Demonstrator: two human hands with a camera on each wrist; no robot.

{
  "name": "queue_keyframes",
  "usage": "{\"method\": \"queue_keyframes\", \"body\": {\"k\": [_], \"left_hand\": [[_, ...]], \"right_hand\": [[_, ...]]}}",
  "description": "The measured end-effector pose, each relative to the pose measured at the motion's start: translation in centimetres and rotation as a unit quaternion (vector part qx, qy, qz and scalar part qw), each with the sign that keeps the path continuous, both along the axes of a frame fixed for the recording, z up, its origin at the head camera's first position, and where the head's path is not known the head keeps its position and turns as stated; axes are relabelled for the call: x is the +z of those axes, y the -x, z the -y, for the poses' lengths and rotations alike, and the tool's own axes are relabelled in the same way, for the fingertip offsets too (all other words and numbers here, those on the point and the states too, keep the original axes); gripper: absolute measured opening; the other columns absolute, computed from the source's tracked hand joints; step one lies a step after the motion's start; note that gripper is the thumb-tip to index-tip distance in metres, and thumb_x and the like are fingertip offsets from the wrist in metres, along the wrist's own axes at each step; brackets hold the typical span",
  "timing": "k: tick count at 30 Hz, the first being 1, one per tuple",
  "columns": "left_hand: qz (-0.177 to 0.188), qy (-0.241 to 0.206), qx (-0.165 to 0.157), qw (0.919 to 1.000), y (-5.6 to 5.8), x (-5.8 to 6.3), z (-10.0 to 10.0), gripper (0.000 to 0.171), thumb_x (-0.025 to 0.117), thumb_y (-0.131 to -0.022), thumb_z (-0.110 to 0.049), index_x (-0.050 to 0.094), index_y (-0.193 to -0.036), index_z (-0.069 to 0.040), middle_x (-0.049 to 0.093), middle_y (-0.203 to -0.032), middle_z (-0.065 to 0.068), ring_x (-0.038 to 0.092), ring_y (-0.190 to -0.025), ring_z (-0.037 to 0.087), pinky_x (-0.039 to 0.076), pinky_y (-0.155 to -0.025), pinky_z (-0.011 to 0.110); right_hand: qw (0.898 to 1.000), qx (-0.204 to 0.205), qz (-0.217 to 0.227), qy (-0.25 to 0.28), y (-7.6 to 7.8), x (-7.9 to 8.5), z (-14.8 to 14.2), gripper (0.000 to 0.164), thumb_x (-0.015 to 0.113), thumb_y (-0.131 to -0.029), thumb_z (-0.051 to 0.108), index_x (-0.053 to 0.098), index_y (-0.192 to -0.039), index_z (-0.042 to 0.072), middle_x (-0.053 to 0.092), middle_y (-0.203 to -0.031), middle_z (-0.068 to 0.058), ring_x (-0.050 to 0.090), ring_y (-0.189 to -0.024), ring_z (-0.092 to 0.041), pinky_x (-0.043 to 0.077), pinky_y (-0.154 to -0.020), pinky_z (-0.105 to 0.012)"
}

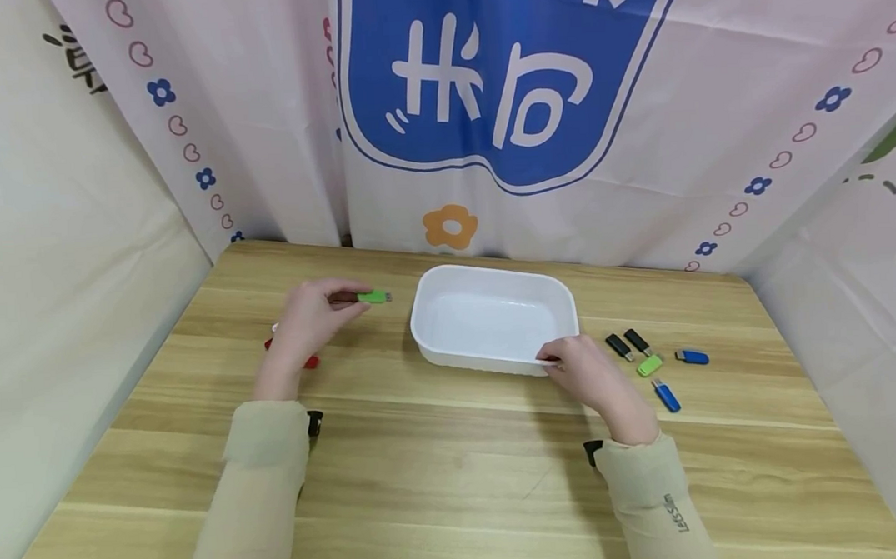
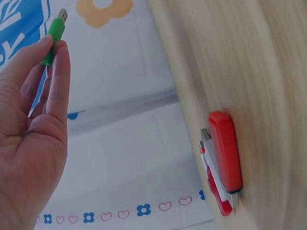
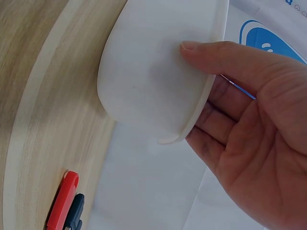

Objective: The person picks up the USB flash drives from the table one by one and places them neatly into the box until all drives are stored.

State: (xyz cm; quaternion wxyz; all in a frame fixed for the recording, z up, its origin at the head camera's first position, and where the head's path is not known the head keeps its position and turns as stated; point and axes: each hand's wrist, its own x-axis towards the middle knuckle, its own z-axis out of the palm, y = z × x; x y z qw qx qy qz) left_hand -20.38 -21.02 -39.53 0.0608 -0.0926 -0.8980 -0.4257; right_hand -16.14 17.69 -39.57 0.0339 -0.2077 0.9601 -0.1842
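Between thumb and fingers my left hand [image 1: 309, 319] pinches a green USB stick [image 1: 374, 297], held left of the white plastic tub with its metal plug pointing toward it. In the left wrist view the same green stick [image 2: 56, 29] stands out past the fingertips. My right hand [image 1: 591, 373] grips the near right corner of the tub [image 1: 481, 360]. The right wrist view has the thumb [image 3: 206, 52] flat on the tub's outer wall, the other fingers across the rim. Inside, the tub shows a bare white floor.
Red USB sticks [image 2: 226, 151] and a white one lie under my left forearm, partly hidden in the head view. Right of the tub are two black sticks [image 1: 619, 347], a green one [image 1: 650, 365] and two blue ones [image 1: 667, 395]. A printed curtain [image 1: 277, 153] hangs behind the table.
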Motion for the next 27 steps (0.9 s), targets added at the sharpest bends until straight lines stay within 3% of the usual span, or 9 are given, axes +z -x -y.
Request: {"method": "queue_keyframes", "body": {"k": [6,14,17,27], "left_hand": [[-0.005,-0.014,-0.007,0.9999,0.1,0.2,-1.2,0.026,0.076,-0.088,-0.012,0.076,-0.114,-0.01,0.075,-0.113,0.011,0.073,-0.098,0.023,0.055,-0.076,0.017],[-0.013,-0.012,-0.03,0.9994,0.3,0.1,-2.7,0.025,0.075,-0.088,-0.007,0.075,-0.113,-0.009,0.075,-0.112,0.012,0.073,-0.098,0.025,0.059,-0.08,0.029],[-0.012,-0.013,-0.035,0.9992,0.2,0.0,-3.4,0.025,0.074,-0.088,-0.006,0.076,-0.113,-0.008,0.074,-0.113,0.012,0.072,-0.098,0.024,0.059,-0.08,0.027],[0.018,-0.047,-0.048,0.9976,0.5,-0.5,-6.1,0.026,0.074,-0.088,-0.007,0.075,-0.114,-0.009,0.074,-0.116,0.012,0.071,-0.1,0.023,0.06,-0.082,0.03]], "right_hand": [[1.0,0.0,0.0,-0.003,0.1,0.0,-0.1,0.012,0.07,-0.089,0.003,0.079,-0.097,0.006,0.077,-0.1,-0.011,0.073,-0.093,-0.025,0.059,-0.083,-0.042],[1.0,0.002,0.002,0.0,0.2,0.0,-0.2,0.013,0.07,-0.089,0.002,0.079,-0.098,0.006,0.077,-0.1,-0.011,0.072,-0.092,-0.024,0.059,-0.082,-0.041],[1.0,0.005,0.005,0.005,0.2,0.0,-0.2,0.012,0.07,-0.089,0.002,0.079,-0.097,0.006,0.077,-0.099,-0.011,0.072,-0.09,-0.022,0.059,-0.081,-0.04],[1.0,0.005,0.002,0.005,0.3,-0.1,-0.4,0.011,0.07,-0.089,0.002,0.079,-0.095,0.006,0.077,-0.097,-0.01,0.071,-0.086,-0.02,0.059,-0.08,-0.039]]}}
